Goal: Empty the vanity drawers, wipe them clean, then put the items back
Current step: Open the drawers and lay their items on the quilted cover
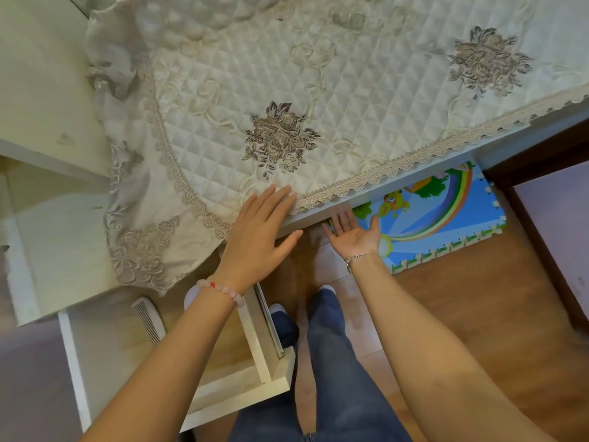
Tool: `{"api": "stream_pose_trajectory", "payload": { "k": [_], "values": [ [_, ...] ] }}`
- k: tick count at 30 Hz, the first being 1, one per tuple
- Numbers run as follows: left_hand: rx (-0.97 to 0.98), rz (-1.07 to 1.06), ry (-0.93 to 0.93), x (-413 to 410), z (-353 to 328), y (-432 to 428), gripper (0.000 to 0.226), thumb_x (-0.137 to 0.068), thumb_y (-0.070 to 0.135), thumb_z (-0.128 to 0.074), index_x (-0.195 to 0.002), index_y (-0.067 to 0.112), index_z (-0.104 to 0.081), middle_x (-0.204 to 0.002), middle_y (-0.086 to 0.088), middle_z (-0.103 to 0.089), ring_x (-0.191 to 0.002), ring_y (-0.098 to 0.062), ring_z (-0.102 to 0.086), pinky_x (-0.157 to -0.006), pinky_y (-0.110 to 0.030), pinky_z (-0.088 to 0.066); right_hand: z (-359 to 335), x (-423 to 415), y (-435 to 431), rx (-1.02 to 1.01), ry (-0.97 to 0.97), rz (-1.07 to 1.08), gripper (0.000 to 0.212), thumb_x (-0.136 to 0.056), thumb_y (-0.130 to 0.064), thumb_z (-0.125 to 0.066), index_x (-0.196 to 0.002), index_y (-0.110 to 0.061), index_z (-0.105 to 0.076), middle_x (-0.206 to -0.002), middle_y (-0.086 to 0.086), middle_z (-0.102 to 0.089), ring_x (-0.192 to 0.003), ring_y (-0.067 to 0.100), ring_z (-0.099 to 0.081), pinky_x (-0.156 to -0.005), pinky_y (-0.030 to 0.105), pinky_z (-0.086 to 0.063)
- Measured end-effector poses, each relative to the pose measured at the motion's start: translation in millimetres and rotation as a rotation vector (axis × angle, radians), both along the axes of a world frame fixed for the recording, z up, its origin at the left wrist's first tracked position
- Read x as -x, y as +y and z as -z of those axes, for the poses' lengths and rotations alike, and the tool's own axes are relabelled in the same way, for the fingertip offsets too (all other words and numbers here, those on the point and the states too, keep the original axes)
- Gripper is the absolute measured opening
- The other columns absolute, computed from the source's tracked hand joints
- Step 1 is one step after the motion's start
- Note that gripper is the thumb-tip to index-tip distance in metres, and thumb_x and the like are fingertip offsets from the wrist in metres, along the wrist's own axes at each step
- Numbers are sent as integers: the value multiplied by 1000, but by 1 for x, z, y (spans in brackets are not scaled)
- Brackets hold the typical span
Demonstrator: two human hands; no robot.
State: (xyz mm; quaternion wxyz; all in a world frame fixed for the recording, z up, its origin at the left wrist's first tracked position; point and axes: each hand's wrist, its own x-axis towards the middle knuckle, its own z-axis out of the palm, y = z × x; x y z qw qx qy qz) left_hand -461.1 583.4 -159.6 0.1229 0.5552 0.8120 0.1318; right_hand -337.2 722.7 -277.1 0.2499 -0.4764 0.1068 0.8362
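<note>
A cream vanity drawer [269,374] stands pulled open at the lower left, below the vanity top. A white comb [149,322] lies inside it near the back left; my left forearm hides part of the drawer's inside. My left hand [258,240] hovers flat, fingers straight, over the front edge of the vanity top, its fingertips at the lace trim of the quilted cloth [287,90]. My right hand [353,231] is palm up with fingers spread, just below the vanity's front edge, holding nothing.
The quilted cloth with embroidered brown flowers covers the vanity top and hangs over its left corner. A colourful foam puzzle mat [439,215] lies on the wooden floor under the vanity. A dark wooden piece of furniture [554,224] stands at the right. My legs and feet are below.
</note>
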Motion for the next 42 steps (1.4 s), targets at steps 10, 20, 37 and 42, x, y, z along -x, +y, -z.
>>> {"api": "stream_pose_trajectory", "payload": {
  "k": [10,20,37,42],
  "values": [
    [53,70,37,-3,-2,-11,63,-92,49,-34,-145,15,-31,-151,-3,-30,-142,-21,-19,-116,-38,-12,-1,-26,-17,12,-11,40,70,-90,-59,-31,-141,-11,-35,-148,9,-33,-137,22,-30,-111,49,-21],
    [66,158,81,-5,0,-28,66,-91,49,-35,-145,11,-32,-151,-6,-30,-140,-23,-24,-115,-41,-16,-2,-97,-61,27,-107,102,67,-89,-61,-34,-127,-8,-48,-141,9,-42,-131,25,-39,-109,47,-30],
    [100,211,95,-7,-4,-29,62,-93,41,-48,-146,15,-27,-155,-8,-17,-143,-26,-13,-116,-45,-11,-20,-196,-132,24,-174,225,75,-87,-65,-36,-135,-7,-43,-137,11,-47,-125,24,-46,-110,39,-32],
    [109,204,94,-12,-12,-31,62,-93,41,-48,-145,12,-30,-153,-11,-24,-141,-28,-20,-114,-48,-18,-41,-202,-140,-55,-175,192,71,-89,-61,-37,-136,-8,-40,-144,11,-38,-132,26,-38,-111,43,-29]
  ]
}}
